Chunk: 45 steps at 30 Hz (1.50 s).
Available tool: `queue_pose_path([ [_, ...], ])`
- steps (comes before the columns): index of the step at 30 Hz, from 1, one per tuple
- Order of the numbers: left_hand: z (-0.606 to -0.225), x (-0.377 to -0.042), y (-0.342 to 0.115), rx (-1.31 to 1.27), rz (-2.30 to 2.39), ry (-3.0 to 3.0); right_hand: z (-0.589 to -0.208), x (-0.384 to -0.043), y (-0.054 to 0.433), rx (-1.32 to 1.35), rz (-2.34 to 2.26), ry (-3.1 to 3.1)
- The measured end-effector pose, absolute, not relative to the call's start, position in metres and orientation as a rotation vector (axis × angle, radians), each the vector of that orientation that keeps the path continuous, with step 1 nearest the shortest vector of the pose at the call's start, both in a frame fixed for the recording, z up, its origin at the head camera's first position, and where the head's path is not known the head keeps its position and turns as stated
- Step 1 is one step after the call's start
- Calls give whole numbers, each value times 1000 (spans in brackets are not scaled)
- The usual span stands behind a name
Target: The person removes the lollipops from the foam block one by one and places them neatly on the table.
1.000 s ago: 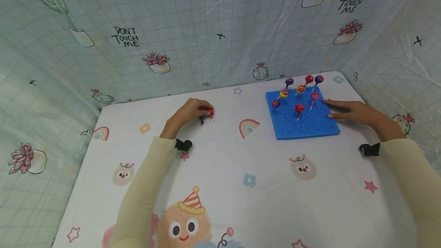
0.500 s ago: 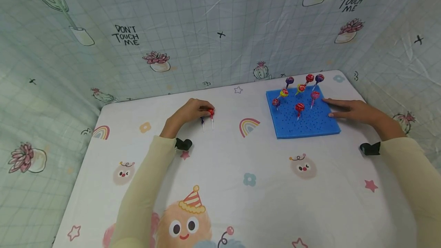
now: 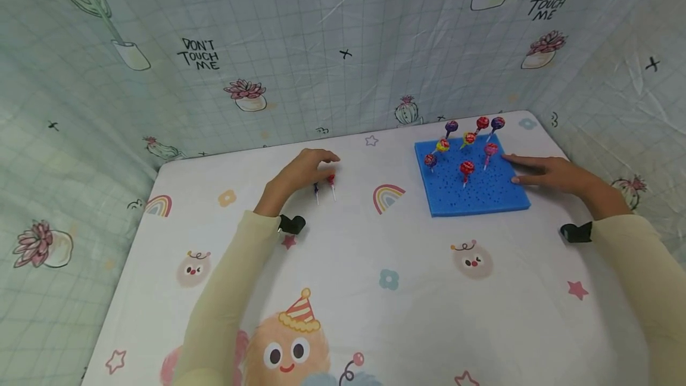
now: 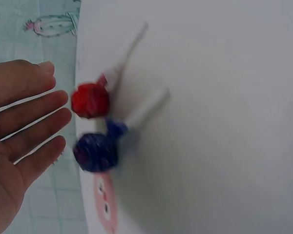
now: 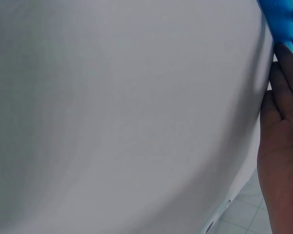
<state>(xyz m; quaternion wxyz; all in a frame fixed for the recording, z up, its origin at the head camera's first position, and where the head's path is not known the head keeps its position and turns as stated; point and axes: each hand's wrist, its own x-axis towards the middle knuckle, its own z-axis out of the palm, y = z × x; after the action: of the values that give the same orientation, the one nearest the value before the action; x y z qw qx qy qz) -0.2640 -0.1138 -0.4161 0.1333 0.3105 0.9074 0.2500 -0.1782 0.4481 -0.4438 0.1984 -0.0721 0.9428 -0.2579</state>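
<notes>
Two lollipops lie side by side on the white table, one with a red wrapper (image 4: 91,100) and one with a dark blue wrapper (image 4: 96,152), their white sticks pointing toward the front. Just above them is my left hand (image 3: 303,170), fingers spread and nothing in its grasp; in the head view it partly hides both candy heads. My right hand (image 3: 560,174) touches the right edge of a blue foam board (image 3: 482,198) with outstretched fingers. Several lollipops stand upright or leaning in the board's holes, among them a red one (image 3: 467,168) nearest the front and a pink one (image 3: 490,149).
A printed white cloth covers the table (image 3: 343,243). Behind it and at both sides hangs a pale green curtain (image 3: 300,28) with cactus drawings. Black wrist-camera mounts sit at the left wrist (image 3: 292,224) and the right wrist (image 3: 576,232).
My left hand has let go of the red lollipop, its fingers opening and lifting slightly away. The right hand stays at the foam board's edge.
</notes>
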Motion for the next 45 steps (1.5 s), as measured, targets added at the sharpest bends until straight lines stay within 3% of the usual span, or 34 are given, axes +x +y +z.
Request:
queue_pose_path([
  [16,-402,-247,-46,1062,914,2606,-446,-179,448,-181,-708,2637],
  [45,-442,-249,61,1130,1287,2384,-447,-182,450,-179,-720,2614],
])
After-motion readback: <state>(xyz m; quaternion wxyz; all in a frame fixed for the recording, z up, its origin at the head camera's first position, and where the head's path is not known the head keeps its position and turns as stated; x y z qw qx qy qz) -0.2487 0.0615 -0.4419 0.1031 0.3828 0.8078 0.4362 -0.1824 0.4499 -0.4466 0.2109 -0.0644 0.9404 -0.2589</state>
